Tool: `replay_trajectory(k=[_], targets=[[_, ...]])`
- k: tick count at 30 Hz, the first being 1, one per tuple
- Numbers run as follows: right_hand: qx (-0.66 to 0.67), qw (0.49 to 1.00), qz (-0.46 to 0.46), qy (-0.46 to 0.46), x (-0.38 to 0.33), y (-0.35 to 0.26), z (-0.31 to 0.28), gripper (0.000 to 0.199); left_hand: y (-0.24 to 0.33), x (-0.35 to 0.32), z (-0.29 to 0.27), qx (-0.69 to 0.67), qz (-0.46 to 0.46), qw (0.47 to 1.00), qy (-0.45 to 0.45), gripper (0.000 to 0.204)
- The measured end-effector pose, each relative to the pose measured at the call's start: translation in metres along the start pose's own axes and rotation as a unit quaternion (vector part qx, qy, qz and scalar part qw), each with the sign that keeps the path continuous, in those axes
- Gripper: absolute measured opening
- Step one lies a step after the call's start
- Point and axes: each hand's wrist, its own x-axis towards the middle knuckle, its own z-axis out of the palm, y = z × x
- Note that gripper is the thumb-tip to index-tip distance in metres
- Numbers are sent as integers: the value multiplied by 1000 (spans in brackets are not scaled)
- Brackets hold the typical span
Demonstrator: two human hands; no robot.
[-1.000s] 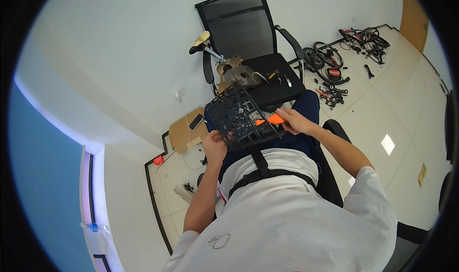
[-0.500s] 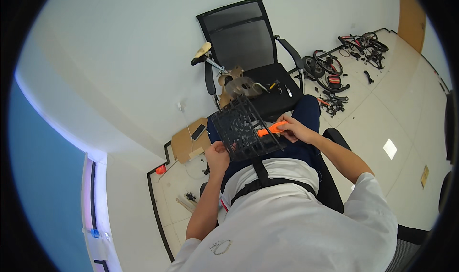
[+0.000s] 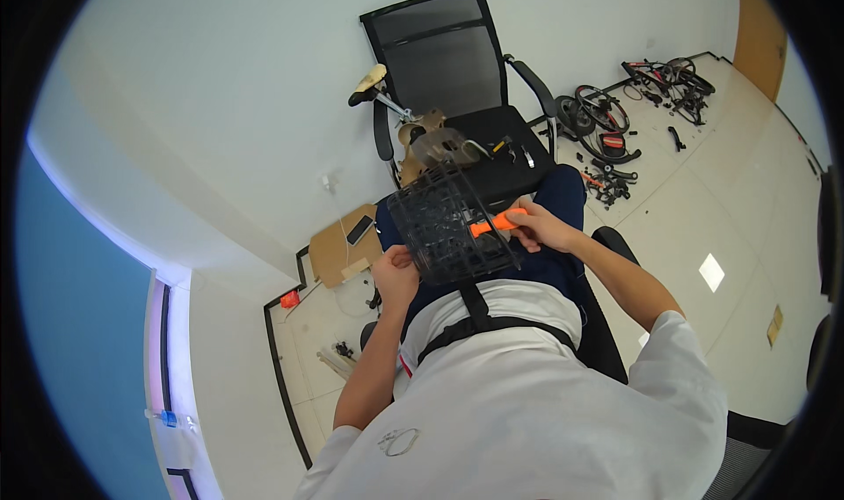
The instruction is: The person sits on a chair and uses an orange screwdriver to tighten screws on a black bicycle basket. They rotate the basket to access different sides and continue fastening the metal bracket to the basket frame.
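A black wire basket (image 3: 432,226) rests tilted on my lap, over my dark blue trousers. My left hand (image 3: 397,276) is closed at the basket's near left edge; its fingertips are partly hidden. In my right hand (image 3: 542,227) is an orange-handled screwdriver (image 3: 492,222). The handle reaches in among the bars on the basket's right side, pointing left. What its tip touches is hidden by the dark bars.
A black mesh chair (image 3: 492,153) faces me, holding a bike seat (image 3: 370,80), brown wrapping and small tools. Bicycle wheels (image 3: 601,110) and loose parts lie on the floor at right. A phone (image 3: 359,230) lies on cardboard (image 3: 327,254) to my left.
The whole view has shifted slightly. The screwdriver handle stays among the basket's bars, and both hands keep nearly the same hold.
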Motion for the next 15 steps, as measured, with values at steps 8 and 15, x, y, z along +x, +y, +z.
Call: replay_trajectory(k=[8,15], targets=[[-6,1000,11,19,-1,-4,5,31,-11,0,-2,-40,13,999,-12,14],[-102,994,-35,6,2,-1,2,30,-11,3,2,-48,-6,999,-3,19]])
